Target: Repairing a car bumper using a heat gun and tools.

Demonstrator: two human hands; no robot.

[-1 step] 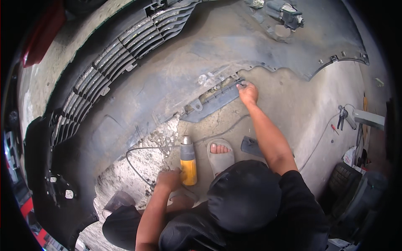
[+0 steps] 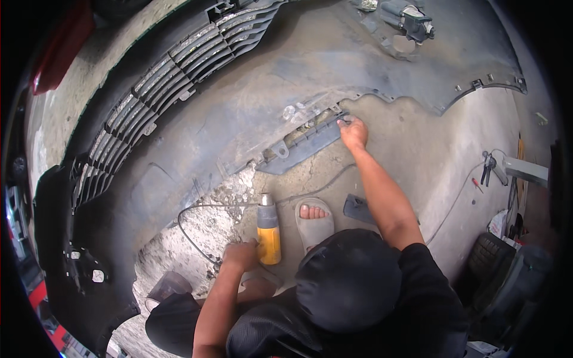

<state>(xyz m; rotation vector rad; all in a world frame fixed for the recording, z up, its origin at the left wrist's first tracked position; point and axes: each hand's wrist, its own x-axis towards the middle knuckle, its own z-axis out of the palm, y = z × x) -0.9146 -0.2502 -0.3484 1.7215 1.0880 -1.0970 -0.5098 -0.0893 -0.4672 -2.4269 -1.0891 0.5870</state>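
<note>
Near: left hand (image 2: 240, 255) closed around the base of an upright yellow heat gun (image 2: 269, 230) on the concrete floor (image 2: 430, 161), cord (image 2: 197, 221) looping away, sandalled foot (image 2: 313, 218) just beside. Farther: right hand (image 2: 353, 131) outstretched, fingers pinching the torn lower edge of the grey bumper cover (image 2: 250, 113) lying inside-up, at the loose bracket strip (image 2: 304, 145). Judged step: holding the damaged edge in place, tool not yet applied. Next move likely calls for lifting the gun to that edge. Beyond, pliers (image 2: 488, 167) at far right.
</note>
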